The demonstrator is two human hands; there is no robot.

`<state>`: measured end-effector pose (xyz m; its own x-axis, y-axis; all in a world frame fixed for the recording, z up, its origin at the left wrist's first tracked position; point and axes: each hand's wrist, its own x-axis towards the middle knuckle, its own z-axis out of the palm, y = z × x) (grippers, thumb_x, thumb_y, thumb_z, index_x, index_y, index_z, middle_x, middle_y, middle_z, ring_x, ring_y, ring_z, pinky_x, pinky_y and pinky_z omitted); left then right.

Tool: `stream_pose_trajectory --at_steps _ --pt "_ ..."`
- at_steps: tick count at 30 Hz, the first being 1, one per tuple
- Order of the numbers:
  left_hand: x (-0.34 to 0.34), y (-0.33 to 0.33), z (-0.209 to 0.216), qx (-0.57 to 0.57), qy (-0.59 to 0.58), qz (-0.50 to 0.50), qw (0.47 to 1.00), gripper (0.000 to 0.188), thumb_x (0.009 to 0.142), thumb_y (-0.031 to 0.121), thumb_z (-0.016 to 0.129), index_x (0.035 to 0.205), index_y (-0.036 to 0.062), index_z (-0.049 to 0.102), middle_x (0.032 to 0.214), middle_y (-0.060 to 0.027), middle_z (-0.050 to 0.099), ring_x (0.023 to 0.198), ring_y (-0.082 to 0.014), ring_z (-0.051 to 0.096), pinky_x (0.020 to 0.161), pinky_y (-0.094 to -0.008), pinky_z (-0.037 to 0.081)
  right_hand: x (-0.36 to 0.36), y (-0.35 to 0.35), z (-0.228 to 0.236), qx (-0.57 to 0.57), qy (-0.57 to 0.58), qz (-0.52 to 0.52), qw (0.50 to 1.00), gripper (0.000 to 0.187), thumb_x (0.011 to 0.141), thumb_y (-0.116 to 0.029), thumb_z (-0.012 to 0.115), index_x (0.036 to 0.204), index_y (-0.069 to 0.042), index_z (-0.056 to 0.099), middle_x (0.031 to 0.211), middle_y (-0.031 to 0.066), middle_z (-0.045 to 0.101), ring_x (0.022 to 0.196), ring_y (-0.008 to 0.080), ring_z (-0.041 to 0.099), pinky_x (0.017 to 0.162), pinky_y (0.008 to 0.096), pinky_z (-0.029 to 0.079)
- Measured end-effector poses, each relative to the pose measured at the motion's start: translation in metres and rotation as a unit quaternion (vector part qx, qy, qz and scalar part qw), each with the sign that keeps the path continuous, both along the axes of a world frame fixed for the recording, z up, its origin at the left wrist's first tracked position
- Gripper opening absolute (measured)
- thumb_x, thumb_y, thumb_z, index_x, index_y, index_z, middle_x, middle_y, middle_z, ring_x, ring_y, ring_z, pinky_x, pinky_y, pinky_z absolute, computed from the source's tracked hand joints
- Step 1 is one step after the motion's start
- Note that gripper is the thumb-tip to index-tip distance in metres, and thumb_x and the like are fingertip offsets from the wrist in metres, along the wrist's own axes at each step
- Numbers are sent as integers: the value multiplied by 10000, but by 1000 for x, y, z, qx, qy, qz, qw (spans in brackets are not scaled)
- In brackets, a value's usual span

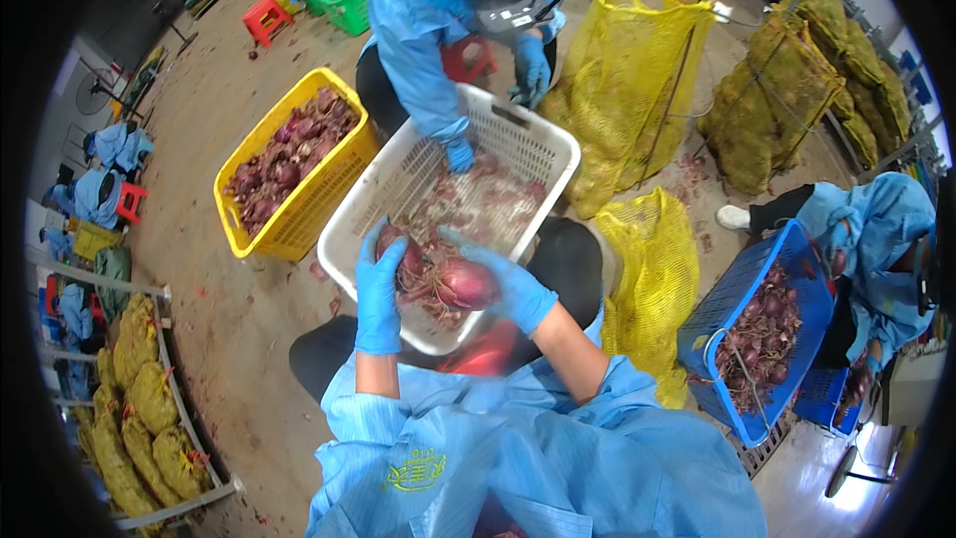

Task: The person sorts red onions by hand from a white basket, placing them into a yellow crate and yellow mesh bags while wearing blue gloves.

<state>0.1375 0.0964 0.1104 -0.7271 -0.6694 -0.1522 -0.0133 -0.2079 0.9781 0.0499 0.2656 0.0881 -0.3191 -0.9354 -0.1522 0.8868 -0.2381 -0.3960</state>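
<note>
Left hand (378, 289) and right hand (508, 284), both blue-gloved, each grip closed on red onions (453, 284) above the white basket (543, 144).

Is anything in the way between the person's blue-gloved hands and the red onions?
No. The left hand and right hand already hold the red onions directly, above the white basket. Only the gloves lie between skin and onions.
</note>
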Motion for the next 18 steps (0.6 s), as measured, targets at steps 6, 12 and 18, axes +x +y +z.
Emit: stream_pose_trajectory --at_steps 6,12,18 --pt "17 0 24 -71 -69 -187 977 415 945 215 584 1305 10 560 1243 -99 593 1147 -174 539 1004 -291 412 46 -27 -5 10 -70 -23 997 555 904 -240 643 1402 -140 420 1292 113 567 1178 267 572 1006 434 488" --pt "-10 -1 26 -170 -76 -172 967 456 976 241 544 1366 8 504 1305 -126 577 1191 -180 530 1023 -293 399 45 -27 -14 26 57 -183 981 424 907 -338 615 1266 -128 536 1228 108 611 1148 277 584 973 517 493" --pt "-72 19 -3 -105 -69 -78 989 528 972 272 531 1422 21 418 1368 -154 513 1245 -248 500 1047 -339 387 -57 33 12 -21 -43 -277 960 647 832 -411 685 1349 -126 420 1255 106 575 1155 286 553 987 499 465"
